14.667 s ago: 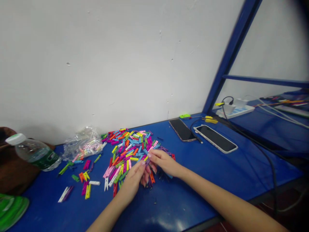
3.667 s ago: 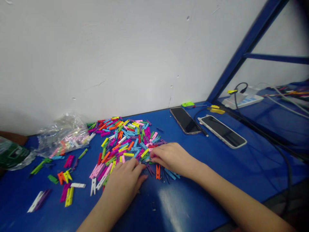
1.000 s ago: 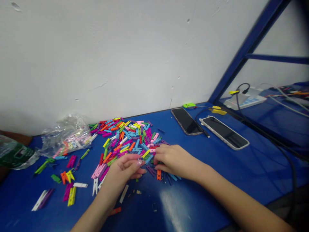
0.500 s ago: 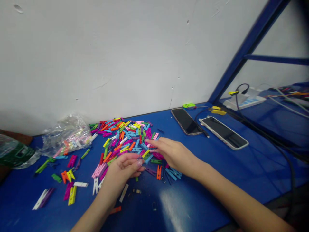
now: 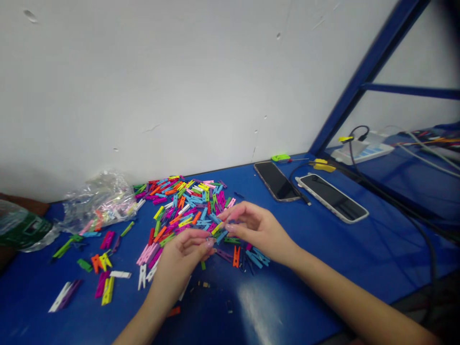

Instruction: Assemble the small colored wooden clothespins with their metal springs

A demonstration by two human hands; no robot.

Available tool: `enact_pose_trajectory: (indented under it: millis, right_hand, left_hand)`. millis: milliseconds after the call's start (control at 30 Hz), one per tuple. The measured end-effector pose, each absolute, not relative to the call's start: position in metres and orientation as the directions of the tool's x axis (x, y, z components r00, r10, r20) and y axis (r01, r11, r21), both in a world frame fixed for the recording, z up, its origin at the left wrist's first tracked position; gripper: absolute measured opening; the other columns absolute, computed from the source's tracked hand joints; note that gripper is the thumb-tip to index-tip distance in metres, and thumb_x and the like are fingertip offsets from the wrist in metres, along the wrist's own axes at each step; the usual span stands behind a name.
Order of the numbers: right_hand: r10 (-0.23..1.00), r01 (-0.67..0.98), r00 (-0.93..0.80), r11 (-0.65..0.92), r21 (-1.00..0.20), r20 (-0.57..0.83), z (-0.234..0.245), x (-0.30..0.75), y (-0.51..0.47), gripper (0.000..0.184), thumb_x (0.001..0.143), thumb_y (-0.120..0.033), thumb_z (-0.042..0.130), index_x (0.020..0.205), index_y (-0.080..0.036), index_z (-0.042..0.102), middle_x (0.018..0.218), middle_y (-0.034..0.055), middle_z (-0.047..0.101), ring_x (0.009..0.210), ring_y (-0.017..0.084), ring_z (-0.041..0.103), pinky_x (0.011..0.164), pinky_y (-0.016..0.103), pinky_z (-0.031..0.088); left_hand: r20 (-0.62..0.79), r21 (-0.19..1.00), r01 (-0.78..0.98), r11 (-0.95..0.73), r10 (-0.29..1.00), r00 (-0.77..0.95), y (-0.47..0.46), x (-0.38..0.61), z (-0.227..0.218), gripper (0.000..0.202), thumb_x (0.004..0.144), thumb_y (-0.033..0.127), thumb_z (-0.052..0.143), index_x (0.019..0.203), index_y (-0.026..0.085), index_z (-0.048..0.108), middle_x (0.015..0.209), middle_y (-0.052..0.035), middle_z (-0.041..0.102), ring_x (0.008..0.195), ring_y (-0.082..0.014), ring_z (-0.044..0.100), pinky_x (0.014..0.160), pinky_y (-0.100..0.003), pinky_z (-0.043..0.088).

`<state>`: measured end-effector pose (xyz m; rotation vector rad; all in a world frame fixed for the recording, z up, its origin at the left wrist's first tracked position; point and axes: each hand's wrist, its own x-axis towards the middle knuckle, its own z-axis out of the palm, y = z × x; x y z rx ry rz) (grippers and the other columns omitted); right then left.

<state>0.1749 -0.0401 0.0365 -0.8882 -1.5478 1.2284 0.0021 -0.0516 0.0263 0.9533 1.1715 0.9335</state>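
Observation:
A heap of small coloured clothespins and clothespin halves (image 5: 187, 201) lies on the blue table (image 5: 302, 297). My left hand (image 5: 187, 251) is over the near edge of the heap, its thumb and forefinger pinched together. Something tiny shows at those fingertips, too small to name. Just to the right, my right hand (image 5: 257, 232) hovers over the heap with thumb and fingers curled close; what they hold, if anything, is hidden. An orange clothespin half (image 5: 236, 257) and several light blue pieces (image 5: 257, 258) lie below my right hand.
A clear plastic bag (image 5: 104, 201) with more pieces lies at the left, by a green package (image 5: 25, 227). Loose clothespins (image 5: 108, 290) are scattered nearer. Two phones (image 5: 276, 182) and a black cable (image 5: 381, 191) lie right; a white wall (image 5: 179, 96) stands behind.
My right hand has turned and drawn its thumb and fingers together, lifting slightly from the heap toward my left hand. My left hand keeps its pinch and has barely moved.

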Motion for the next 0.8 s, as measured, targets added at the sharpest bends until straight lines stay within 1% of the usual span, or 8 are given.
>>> enact_pose_trajectory:
  millis: [100,167,267,400,500,600,800]
  right_hand:
    - [0.938,-0.137,-0.323,0.087,-0.987,0.127,0.033,0.169,-0.041,0.016,0.067,-0.023,0.062,0.074,-0.016,0.049,0.072,-0.0009,0.056,0.064,0.008,0.054,0.058,0.02,0.044]
    - [0.937,-0.176,-0.343,0.008,-0.984,0.069,0.031,0.167,-0.041,0.017,0.066,-0.022,0.063,0.074,-0.016,0.05,0.067,-0.0031,0.054,0.06,0.007,0.052,0.057,0.019,0.042]
    - [0.946,-0.197,-0.323,-0.049,-0.979,0.018,0.03,0.165,-0.041,0.018,0.064,-0.023,0.064,0.073,-0.016,0.05,0.068,-0.0026,0.056,0.06,0.007,0.052,0.058,0.02,0.042]
    - [0.954,-0.209,-0.299,-0.077,-0.975,-0.012,0.028,0.164,-0.041,0.021,0.061,-0.025,0.066,0.07,-0.016,0.05,0.069,-0.0019,0.057,0.058,0.008,0.052,0.057,0.021,0.041]
    - [0.955,-0.188,-0.296,-0.05,-0.981,0.008,0.024,0.164,-0.041,0.021,0.061,-0.027,0.067,0.07,-0.016,0.051,0.062,-0.0039,0.055,0.054,0.007,0.049,0.053,0.02,0.039]
    - [0.958,-0.179,-0.287,-0.031,-0.983,0.022,0.022,0.162,-0.041,0.021,0.061,-0.027,0.067,0.069,-0.016,0.051,0.063,-0.004,0.054,0.053,0.007,0.048,0.052,0.02,0.039]
    - [0.951,-0.249,-0.309,-0.074,-0.966,0.007,0.025,0.162,-0.041,0.02,0.06,-0.021,0.068,0.068,-0.016,0.05,0.068,-0.0031,0.058,0.06,0.007,0.053,0.058,0.02,0.041]
  left_hand:
    - [-0.257,0.961,-0.061,0.27,0.952,0.166,-0.052,0.001,0.022,0.019,0.059,0.021,0.068,0.075,0.015,0.058,0.062,0.0024,0.065,0.06,-0.0114,0.063,0.063,-0.021,0.049]
    - [-0.237,0.97,-0.016,0.243,0.958,0.164,-0.053,0.001,0.021,0.018,0.06,0.02,0.067,0.075,0.015,0.059,0.063,0.0018,0.066,0.061,-0.0117,0.063,0.061,-0.021,0.049]
    - [-0.204,0.979,0.05,0.199,0.966,0.159,-0.054,0.0,0.023,0.016,0.061,0.019,0.066,0.076,0.016,0.06,0.064,0.0016,0.066,0.061,-0.0116,0.063,0.06,-0.019,0.048]
    - [-0.181,0.98,0.11,0.165,0.971,0.158,-0.056,0.0,0.024,0.016,0.061,0.019,0.066,0.075,0.016,0.059,0.065,0.0019,0.066,0.063,-0.011,0.062,0.06,-0.018,0.047]
    - [-0.179,0.98,0.118,0.161,0.969,0.168,-0.058,0.0,0.023,0.014,0.062,0.019,0.066,0.072,0.016,0.058,0.064,0.0027,0.065,0.062,-0.0102,0.061,0.059,-0.018,0.046]
    - [-0.164,0.98,0.137,0.143,0.973,0.164,-0.059,-0.001,0.022,0.012,0.062,0.02,0.066,0.067,0.016,0.055,0.059,0.0038,0.063,0.058,-0.0089,0.059,0.055,-0.016,0.043]
    - [-0.138,0.982,0.152,0.115,0.979,0.152,-0.057,-0.001,0.021,0.014,0.062,0.022,0.066,0.066,0.016,0.054,0.058,0.0038,0.061,0.055,-0.0085,0.056,0.052,-0.016,0.042]
